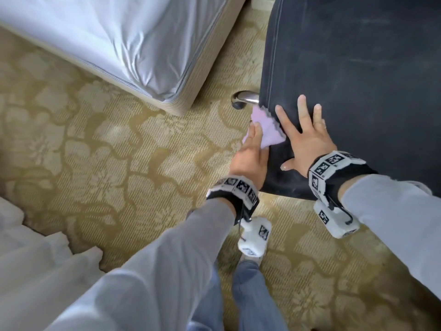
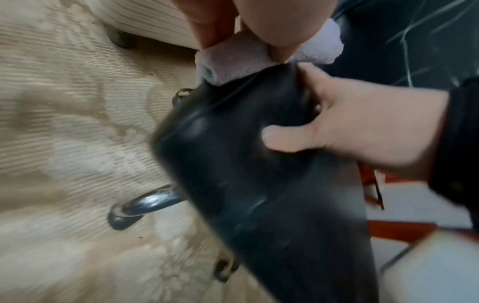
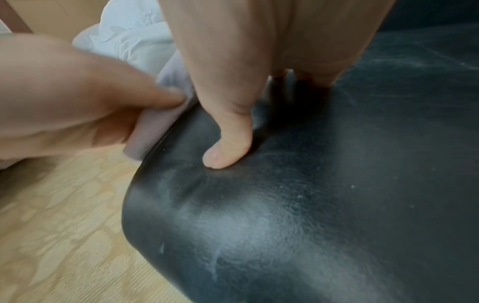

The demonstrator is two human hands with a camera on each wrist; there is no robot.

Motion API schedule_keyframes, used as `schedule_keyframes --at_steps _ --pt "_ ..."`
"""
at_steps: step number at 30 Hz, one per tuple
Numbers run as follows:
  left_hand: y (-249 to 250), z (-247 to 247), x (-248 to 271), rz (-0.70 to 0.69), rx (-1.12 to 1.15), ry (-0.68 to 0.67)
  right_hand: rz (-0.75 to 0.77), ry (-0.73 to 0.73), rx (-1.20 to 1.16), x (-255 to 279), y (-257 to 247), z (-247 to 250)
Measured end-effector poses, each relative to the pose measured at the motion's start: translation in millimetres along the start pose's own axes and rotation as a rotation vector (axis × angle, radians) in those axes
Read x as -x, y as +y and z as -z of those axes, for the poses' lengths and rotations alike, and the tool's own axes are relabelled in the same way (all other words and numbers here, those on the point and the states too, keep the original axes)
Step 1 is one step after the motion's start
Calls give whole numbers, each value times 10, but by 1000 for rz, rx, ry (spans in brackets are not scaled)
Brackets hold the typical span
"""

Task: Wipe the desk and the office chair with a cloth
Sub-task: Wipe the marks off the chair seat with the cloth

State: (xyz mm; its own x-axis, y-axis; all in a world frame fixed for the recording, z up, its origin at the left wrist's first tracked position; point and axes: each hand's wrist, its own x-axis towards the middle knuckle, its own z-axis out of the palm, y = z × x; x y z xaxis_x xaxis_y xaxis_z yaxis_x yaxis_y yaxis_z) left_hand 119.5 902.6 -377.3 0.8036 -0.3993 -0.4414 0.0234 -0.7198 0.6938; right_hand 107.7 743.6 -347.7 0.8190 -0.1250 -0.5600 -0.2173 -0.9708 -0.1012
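The office chair's black leather seat [image 1: 358, 68] fills the upper right of the head view. My left hand [image 1: 255, 139] grips a lilac cloth [image 1: 270, 130] and holds it against the seat's left side edge, near the front corner. In the left wrist view the cloth [image 2: 233, 59] is bunched between my fingers and thumb above the seat edge [image 2: 259, 184]. My right hand [image 1: 300, 132] lies flat on the seat top with fingers spread, just right of the cloth. Its thumb [image 3: 228, 149] presses a dent into the leather [image 3: 311, 205]. The desk is not in view.
A bed with a pale grey sheet [image 1: 107, 44] stands at the upper left, its corner close to the chair. A chrome chair leg with a castor [image 1: 243, 99] sticks out under the seat. Patterned beige carpet [image 1: 95, 151] covers the floor. White fabric [image 1: 35, 247] lies at the lower left.
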Motion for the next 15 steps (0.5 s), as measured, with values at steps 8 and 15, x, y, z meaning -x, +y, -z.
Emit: schedule_keyframes --at_steps 8,15 --pt "-229 -271 382 166 153 32 -30 1 9 14 -58 46" --pt "238 65 -213 86 192 38 -30 16 34 68 -49 30"
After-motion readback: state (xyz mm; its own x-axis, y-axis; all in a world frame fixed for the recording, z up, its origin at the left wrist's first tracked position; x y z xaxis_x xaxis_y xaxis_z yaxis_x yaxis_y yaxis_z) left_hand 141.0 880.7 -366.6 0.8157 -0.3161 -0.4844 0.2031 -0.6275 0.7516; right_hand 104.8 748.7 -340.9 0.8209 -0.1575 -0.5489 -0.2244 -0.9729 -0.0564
